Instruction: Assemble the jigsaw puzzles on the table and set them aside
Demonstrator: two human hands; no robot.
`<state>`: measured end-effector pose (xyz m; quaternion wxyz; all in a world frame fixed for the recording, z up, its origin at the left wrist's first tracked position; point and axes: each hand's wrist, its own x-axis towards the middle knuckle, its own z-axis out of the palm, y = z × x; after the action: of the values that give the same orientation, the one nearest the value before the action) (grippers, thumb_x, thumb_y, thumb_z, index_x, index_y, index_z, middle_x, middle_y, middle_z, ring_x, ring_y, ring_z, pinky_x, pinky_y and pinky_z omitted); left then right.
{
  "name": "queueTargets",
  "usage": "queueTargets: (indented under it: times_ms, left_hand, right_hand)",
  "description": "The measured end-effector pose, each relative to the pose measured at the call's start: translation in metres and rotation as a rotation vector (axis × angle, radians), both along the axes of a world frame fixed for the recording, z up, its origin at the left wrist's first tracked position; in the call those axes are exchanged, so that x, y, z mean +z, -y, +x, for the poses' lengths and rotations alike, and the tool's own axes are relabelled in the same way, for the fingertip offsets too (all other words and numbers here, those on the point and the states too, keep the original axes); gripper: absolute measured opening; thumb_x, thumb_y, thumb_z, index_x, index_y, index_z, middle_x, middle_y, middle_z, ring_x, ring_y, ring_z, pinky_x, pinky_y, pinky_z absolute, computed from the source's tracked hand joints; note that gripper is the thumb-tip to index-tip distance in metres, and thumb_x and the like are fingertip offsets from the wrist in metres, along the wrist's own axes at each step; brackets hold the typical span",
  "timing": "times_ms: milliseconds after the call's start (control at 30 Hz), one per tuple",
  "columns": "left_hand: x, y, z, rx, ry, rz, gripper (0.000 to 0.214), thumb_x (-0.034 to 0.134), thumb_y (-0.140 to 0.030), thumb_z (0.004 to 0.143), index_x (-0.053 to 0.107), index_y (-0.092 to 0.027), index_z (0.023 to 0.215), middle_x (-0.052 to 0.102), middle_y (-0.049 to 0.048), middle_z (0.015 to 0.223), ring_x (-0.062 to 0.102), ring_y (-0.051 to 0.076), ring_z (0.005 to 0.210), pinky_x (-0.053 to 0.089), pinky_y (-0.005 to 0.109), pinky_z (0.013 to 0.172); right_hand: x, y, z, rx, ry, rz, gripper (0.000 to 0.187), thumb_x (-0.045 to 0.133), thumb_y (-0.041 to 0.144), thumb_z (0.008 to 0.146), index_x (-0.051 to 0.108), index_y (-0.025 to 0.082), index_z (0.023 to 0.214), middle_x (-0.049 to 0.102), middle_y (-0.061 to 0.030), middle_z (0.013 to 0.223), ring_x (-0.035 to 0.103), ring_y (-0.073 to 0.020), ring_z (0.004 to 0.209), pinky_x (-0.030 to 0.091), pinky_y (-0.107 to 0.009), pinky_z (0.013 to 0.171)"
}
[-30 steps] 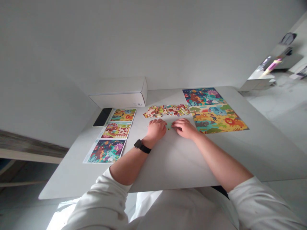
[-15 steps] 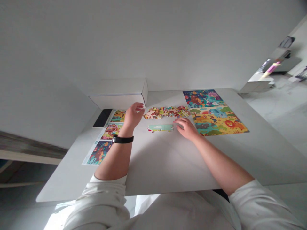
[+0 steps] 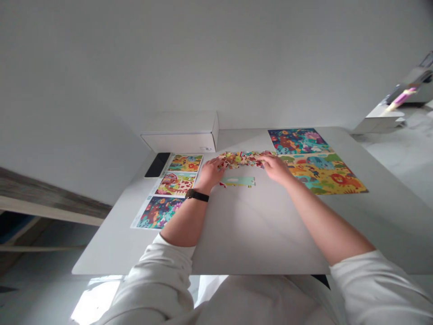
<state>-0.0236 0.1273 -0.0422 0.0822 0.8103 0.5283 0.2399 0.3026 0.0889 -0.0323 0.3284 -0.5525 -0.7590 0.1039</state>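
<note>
A heap of loose jigsaw pieces [image 3: 241,158] lies across the middle of the table. My left hand [image 3: 211,172] rests at the heap's left end, fingers stretched out against the pieces. At the opposite end, my right hand [image 3: 275,169] reaches over the pieces with its fingers extended. Just in front of the heap lies a joined puzzle strip [image 3: 238,181], pale green and yellow, its left end close to my left hand. Neither hand visibly holds a piece, though the fingertips are small and partly lost among the pieces.
On the left lie a printed picture sheet [image 3: 176,184] and a black phone [image 3: 158,165]. A white box [image 3: 181,141] stands behind them by the wall. Two finished-looking animal pictures, a dark one [image 3: 299,141] and a yellow one [image 3: 333,178], lie on the right.
My left hand has come down from near the box to the heap's left end. My right hand has moved from the strip's right end up onto the heap. The view has shifted slightly left.
</note>
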Motion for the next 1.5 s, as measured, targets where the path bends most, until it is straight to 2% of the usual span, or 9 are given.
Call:
queueTargets:
  times_ms: [200, 367, 500, 600, 767, 900, 1133, 1367, 1500]
  left_hand:
    - [-0.002, 0.000, -0.004, 0.065, -0.056, -0.019, 0.054, 0.060, -0.024, 0.100, 0.066, -0.019, 0.154, 0.064, 0.0134, 0.159, 0.060, 0.028, 0.147, 0.044, 0.041, 0.128]
    - [0.000, 0.004, 0.002, 0.008, -0.017, 0.057, 0.045, 0.055, -0.027, 0.105, 0.071, -0.026, 0.146, 0.065, 0.0101, 0.156, 0.060, 0.025, 0.144, 0.043, 0.043, 0.128]
    - [-0.004, 0.006, 0.008, -0.126, -0.054, 0.029, 0.040, 0.058, -0.031, 0.105, 0.075, -0.029, 0.141, 0.065, 0.0077, 0.156, 0.054, 0.025, 0.150, 0.040, 0.045, 0.130]
    - [-0.006, 0.007, 0.009, -0.078, -0.107, -0.022, 0.045, 0.061, -0.035, 0.104, 0.071, -0.029, 0.147, 0.061, 0.0090, 0.160, 0.047, 0.031, 0.156, 0.039, 0.050, 0.131]
    - [-0.006, 0.008, 0.007, 0.018, -0.121, -0.023, 0.055, 0.062, -0.036, 0.103, 0.062, -0.030, 0.157, 0.058, 0.0101, 0.163, 0.045, 0.033, 0.157, 0.036, 0.051, 0.133]
    - [-0.002, 0.010, 0.010, -0.027, -0.116, 0.011, 0.053, 0.058, -0.037, 0.105, 0.062, -0.032, 0.157, 0.058, 0.0087, 0.163, 0.047, 0.029, 0.155, 0.032, 0.051, 0.135]
    - [0.004, 0.018, 0.013, -0.173, -0.156, -0.041, 0.045, 0.064, -0.039, 0.103, 0.071, -0.037, 0.147, 0.047, 0.0035, 0.174, 0.039, 0.030, 0.161, 0.024, 0.058, 0.137]
    - [0.006, 0.023, 0.015, -0.176, -0.214, -0.045, 0.042, 0.069, -0.044, 0.101, 0.076, -0.033, 0.141, 0.043, 0.0067, 0.176, 0.035, 0.037, 0.164, 0.019, 0.063, 0.138]
    - [0.003, 0.023, 0.015, -0.158, -0.208, -0.022, 0.045, 0.070, -0.043, 0.099, 0.074, -0.033, 0.143, 0.044, 0.0063, 0.176, 0.034, 0.037, 0.164, 0.016, 0.063, 0.139]
  right_hand:
    - [-0.029, -0.026, -0.023, -0.051, 0.200, 0.026, 0.048, 0.061, 0.007, 0.090, 0.085, 0.031, 0.124, 0.073, -0.0112, 0.138, 0.060, -0.0361, 0.134, 0.048, -0.060, 0.120]
    - [-0.044, -0.030, -0.019, -0.204, 0.180, 0.091, 0.055, 0.062, 0.010, 0.088, 0.080, 0.031, 0.135, 0.066, -0.0137, 0.146, 0.055, -0.0414, 0.139, 0.043, -0.069, 0.121]
    - [-0.043, -0.024, -0.017, -0.164, 0.157, 0.110, 0.056, 0.060, 0.009, 0.090, 0.079, 0.034, 0.138, 0.065, -0.0119, 0.149, 0.055, -0.0396, 0.139, 0.041, -0.069, 0.123]
    - [-0.040, -0.019, -0.021, -0.094, 0.191, 0.085, 0.057, 0.060, 0.005, 0.090, 0.082, 0.035, 0.133, 0.064, -0.0104, 0.151, 0.053, -0.0376, 0.144, 0.038, -0.068, 0.127]
    - [-0.038, -0.016, -0.024, -0.031, 0.169, 0.030, 0.048, 0.059, 0.000, 0.087, 0.089, 0.032, 0.106, 0.065, -0.0078, 0.149, 0.056, -0.0334, 0.143, 0.039, -0.065, 0.126]
    - [-0.035, -0.016, -0.017, -0.012, 0.097, 0.057, 0.041, 0.058, 0.001, 0.089, 0.088, 0.030, 0.089, 0.070, -0.0071, 0.139, 0.062, -0.0305, 0.134, 0.044, -0.060, 0.123]
    - [-0.039, -0.018, -0.014, -0.113, 0.099, 0.063, 0.039, 0.060, 0.008, 0.093, 0.089, 0.031, 0.106, 0.072, -0.0098, 0.136, 0.063, -0.0343, 0.131, 0.045, -0.062, 0.122]
    - [-0.043, -0.017, -0.019, -0.086, 0.193, 0.006, 0.033, 0.069, 0.025, 0.097, 0.084, 0.030, 0.125, 0.063, -0.0155, 0.147, 0.055, -0.0437, 0.142, 0.029, -0.077, 0.128]
    - [-0.040, -0.017, -0.020, -0.068, 0.233, -0.015, 0.029, 0.077, 0.033, 0.094, 0.082, 0.029, 0.122, 0.062, -0.0153, 0.147, 0.050, -0.0448, 0.146, 0.025, -0.076, 0.129]
